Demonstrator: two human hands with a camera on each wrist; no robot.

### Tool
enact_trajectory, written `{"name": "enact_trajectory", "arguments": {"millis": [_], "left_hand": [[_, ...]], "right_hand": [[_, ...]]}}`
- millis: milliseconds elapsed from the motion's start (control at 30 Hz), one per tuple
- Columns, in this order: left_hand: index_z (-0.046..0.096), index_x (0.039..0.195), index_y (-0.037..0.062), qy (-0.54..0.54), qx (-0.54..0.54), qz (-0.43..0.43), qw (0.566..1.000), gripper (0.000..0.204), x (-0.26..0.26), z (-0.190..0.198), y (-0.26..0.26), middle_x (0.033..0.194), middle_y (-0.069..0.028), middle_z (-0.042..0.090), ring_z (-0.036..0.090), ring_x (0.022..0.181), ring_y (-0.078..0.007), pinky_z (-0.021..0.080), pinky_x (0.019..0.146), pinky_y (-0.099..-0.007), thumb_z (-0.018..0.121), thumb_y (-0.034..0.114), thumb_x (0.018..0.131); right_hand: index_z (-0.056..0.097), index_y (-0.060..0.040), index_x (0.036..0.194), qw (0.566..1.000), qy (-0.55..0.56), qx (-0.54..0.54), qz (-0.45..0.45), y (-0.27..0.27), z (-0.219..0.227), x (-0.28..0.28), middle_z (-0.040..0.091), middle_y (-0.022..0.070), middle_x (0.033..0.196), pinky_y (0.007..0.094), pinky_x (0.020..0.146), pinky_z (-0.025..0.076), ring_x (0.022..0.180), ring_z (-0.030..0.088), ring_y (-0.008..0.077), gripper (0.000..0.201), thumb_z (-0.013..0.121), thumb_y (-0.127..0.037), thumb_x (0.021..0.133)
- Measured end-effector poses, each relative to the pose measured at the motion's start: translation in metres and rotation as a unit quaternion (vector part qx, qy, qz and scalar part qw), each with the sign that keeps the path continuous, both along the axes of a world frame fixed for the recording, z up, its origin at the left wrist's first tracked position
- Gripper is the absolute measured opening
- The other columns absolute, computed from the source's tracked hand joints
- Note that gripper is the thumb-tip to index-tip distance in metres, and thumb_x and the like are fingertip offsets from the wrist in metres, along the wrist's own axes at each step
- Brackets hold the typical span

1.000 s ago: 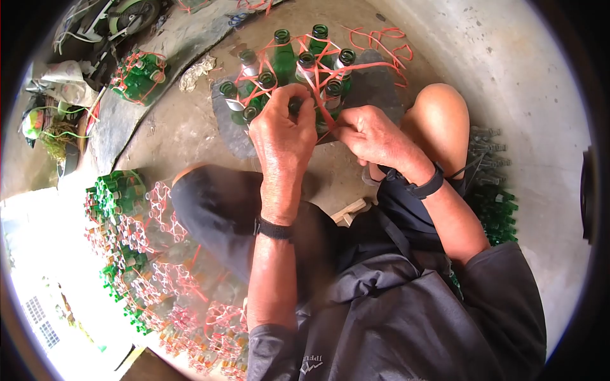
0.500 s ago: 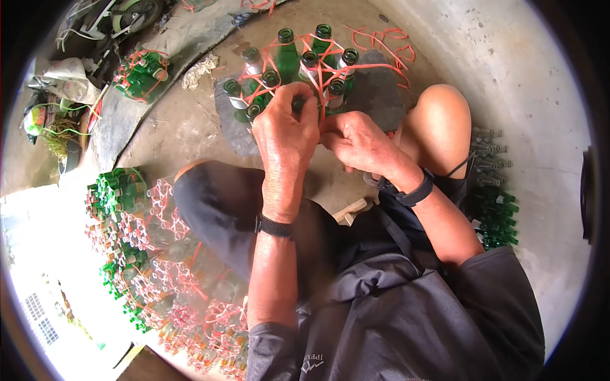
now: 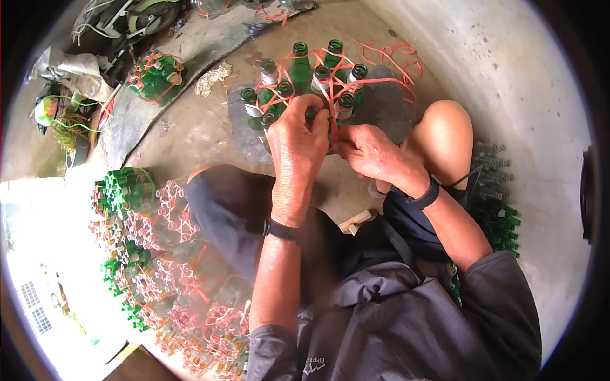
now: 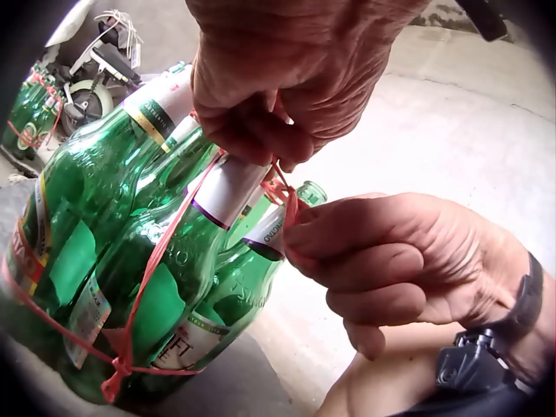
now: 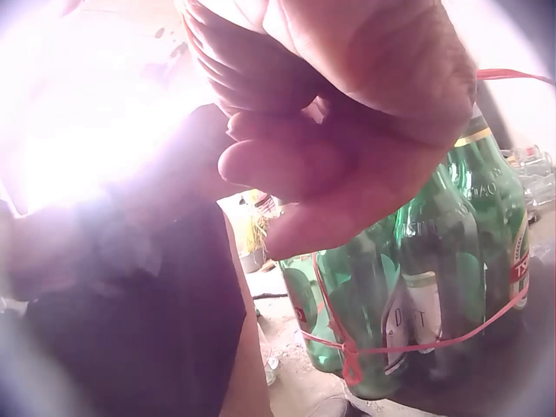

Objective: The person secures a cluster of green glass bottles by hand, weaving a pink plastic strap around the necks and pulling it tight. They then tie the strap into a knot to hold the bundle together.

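Note:
A bundle of green glass bottles (image 3: 300, 62) stands upright on a dark mat (image 3: 384, 101), with red plastic twine (image 3: 381, 80) woven round the necks. At the near side of the bundle, my left hand (image 3: 295, 136) curls over a bottle neck and pinches the twine there. Just to its right, my right hand (image 3: 375, 152) pinches a strand between thumb and forefinger. The left wrist view shows a short piece of twine (image 4: 291, 208) between the two hands. A knot (image 4: 113, 382) joins a band round the bottles' lower bodies to a strand rising toward the necks.
Another tied bottle bundle (image 3: 155, 77) stands at the far left. Many tied bottles (image 3: 171, 279) crowd the lower left, and more green bottles (image 3: 499, 225) lie by the wall (image 3: 540, 127) on the right. Loose twine (image 3: 397, 60) trails behind the bundle. A small wood piece (image 3: 357, 222) lies between the legs.
My right hand has come in closer to the left hand, keeping its pinch on the twine. The left hand stays at the same neck. The head view has tilted, so the scene sits slightly lower.

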State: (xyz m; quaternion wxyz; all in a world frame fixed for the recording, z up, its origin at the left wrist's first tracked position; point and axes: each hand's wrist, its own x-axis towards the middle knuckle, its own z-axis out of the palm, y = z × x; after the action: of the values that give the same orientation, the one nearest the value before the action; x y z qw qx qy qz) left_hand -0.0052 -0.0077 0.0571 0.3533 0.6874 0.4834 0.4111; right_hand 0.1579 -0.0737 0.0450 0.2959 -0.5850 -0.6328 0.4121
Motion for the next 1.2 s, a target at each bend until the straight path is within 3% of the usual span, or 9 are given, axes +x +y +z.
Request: {"name": "enact_trajectory", "arguments": {"millis": [233, 333, 400, 467, 500, 533, 600, 1000, 1200], "left_hand": [[0.075, 0.12, 0.0035, 0.022, 0.023, -0.003, 0.999, 0.025, -0.004, -0.002, -0.001, 0.067, -0.0094, 0.07, 0.067, 0.058, -0.0123, 0.052, 0.056, -0.0319, 0.076, 0.012, 0.096], [0.074, 0.123, 0.0038, 0.03, 0.027, 0.009, 0.999, 0.028, -0.008, 0.001, -0.01, 0.07, -0.0102, 0.071, 0.068, 0.059, -0.0132, 0.053, 0.056, -0.033, 0.076, 0.011, 0.096], [0.073, 0.124, 0.0042, 0.027, 0.014, 0.025, 0.999, 0.029, -0.008, 0.0, -0.013, 0.076, -0.0114, 0.073, 0.068, 0.06, -0.0134, 0.054, 0.056, -0.034, 0.076, 0.01, 0.095], [0.073, 0.122, 0.0043, 0.01, 0.092, 0.04, 0.995, 0.03, -0.007, -0.007, -0.015, 0.095, -0.0165, 0.077, 0.074, 0.069, -0.0203, 0.058, 0.063, -0.0373, 0.079, 0.01, 0.093], [0.073, 0.121, 0.0047, 0.044, 0.204, 0.048, 0.977, 0.03, -0.009, -0.005, -0.014, 0.112, -0.0191, 0.076, 0.077, 0.083, -0.031, 0.061, 0.072, -0.04, 0.081, 0.01, 0.092], [0.072, 0.119, 0.0041, 0.015, 0.19, 0.047, 0.981, 0.03, -0.008, 0.002, -0.017, 0.112, -0.0189, 0.076, 0.075, 0.091, -0.0394, 0.061, 0.076, -0.0419, 0.081, 0.009, 0.091], [0.071, 0.117, 0.0028, -0.014, 0.137, 0.04, 0.99, 0.029, -0.007, 0.01, -0.024, 0.109, -0.0191, 0.074, 0.074, 0.083, -0.0379, 0.058, 0.071, -0.0442, 0.08, 0.008, 0.09], [0.074, 0.111, 0.0032, 0.008, 0.159, -0.017, 0.987, 0.024, -0.011, 0.036, -0.008, 0.103, -0.0184, 0.074, 0.074, 0.089, -0.0401, 0.06, 0.079, -0.0467, 0.078, 0.006, 0.087], [0.076, 0.122, 0.0079, 0.117, 0.192, -0.082, 0.971, 0.038, -0.017, 0.057, 0.035, 0.13, -0.0152, 0.073, 0.071, 0.115, -0.037, 0.059, 0.099, -0.0447, 0.077, 0.01, 0.085]], "right_hand": [[0.069, 0.0012, 0.109, 0.976, -0.216, 0.0, 0.013, -0.029, 0.037, 0.02, 0.066, 0.0174, 0.072, 0.043, 0.062, 0.053, 0.063, 0.07, 0.0257, 0.015, 0.066, -0.011, 0.101], [0.067, -0.0006, 0.102, 0.973, -0.23, -0.009, 0.024, -0.043, 0.064, 0.036, 0.067, 0.02, 0.071, 0.0501, 0.066, 0.053, 0.071, 0.071, 0.0382, 0.012, 0.067, -0.012, 0.097], [0.066, -0.0009, 0.103, 0.993, -0.116, -0.025, -0.025, -0.05, 0.077, 0.045, 0.065, 0.0167, 0.066, 0.0442, 0.062, 0.05, 0.064, 0.07, 0.0294, 0.014, 0.07, -0.014, 0.1], [0.067, 0.0, 0.106, 0.986, -0.163, -0.003, -0.037, -0.054, 0.075, 0.066, 0.064, 0.0111, 0.07, 0.0372, 0.061, 0.049, 0.062, 0.063, 0.0168, 0.013, 0.07, -0.013, 0.103], [0.068, 0.0001, 0.108, 0.989, -0.139, 0.021, -0.039, -0.056, 0.071, 0.078, 0.064, 0.0077, 0.074, 0.0339, 0.061, 0.048, 0.064, 0.059, 0.013, 0.013, 0.069, -0.011, 0.104], [0.068, 0.0003, 0.111, 0.992, -0.113, 0.046, -0.041, -0.057, 0.066, 0.089, 0.064, 0.0042, 0.079, 0.0307, 0.06, 0.047, 0.066, 0.056, 0.0093, 0.012, 0.069, -0.01, 0.105], [0.07, -0.0001, 0.115, 0.988, -0.08, -0.001, -0.134, -0.061, 0.066, 0.102, 0.063, -0.0006, 0.087, 0.0268, 0.06, 0.045, 0.07, 0.054, 0.0053, 0.014, 0.067, -0.012, 0.108], [0.072, 0.0, 0.119, 0.983, -0.021, 0.039, -0.18, -0.068, 0.035, 0.167, 0.065, -0.0009, 0.084, 0.0229, 0.065, 0.05, 0.072, 0.058, 0.0058, 0.02, 0.07, -0.018, 0.109], [0.072, -0.0005, 0.118, 0.985, -0.006, 0.011, -0.172, -0.072, 0.051, 0.159, 0.067, -0.0009, 0.082, 0.0228, 0.063, 0.051, 0.071, 0.06, 0.0053, 0.019, 0.072, -0.015, 0.106]]}}
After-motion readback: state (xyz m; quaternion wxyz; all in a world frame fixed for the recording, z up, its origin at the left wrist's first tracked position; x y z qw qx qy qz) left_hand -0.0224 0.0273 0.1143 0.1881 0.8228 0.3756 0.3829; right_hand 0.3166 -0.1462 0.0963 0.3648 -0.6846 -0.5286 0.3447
